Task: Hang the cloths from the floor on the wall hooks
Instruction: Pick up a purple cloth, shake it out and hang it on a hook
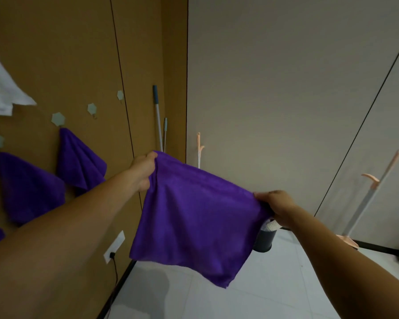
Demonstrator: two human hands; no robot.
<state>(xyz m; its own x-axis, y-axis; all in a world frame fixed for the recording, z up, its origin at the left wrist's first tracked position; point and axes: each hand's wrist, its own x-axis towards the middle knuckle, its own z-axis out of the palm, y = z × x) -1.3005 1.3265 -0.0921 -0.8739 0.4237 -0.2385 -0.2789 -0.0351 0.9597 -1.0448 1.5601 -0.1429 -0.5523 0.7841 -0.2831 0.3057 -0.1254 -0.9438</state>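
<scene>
Both hands are holding the cloth (194, 217) stretched in mid-air, above the floor (240, 295) and near the room corner. Left hand (143, 171) is pinching the top-left corner, fingers curled round the fabric. Right hand (276, 204) is gripping the top-right corner the same way. The rest is hanging slack below. Hung cloths (78, 162) are dangling from hooks on the brown wall (55, 54) at left, with free hooks (92, 109) just beside them.

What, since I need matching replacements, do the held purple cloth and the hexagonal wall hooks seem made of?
Held purple cloth: probably microfibre, matte, with a fuzzy nap and limp drape. Hexagonal wall hooks: likely smooth plastic plates, pale and flat-faced; prongs unclear.
</scene>
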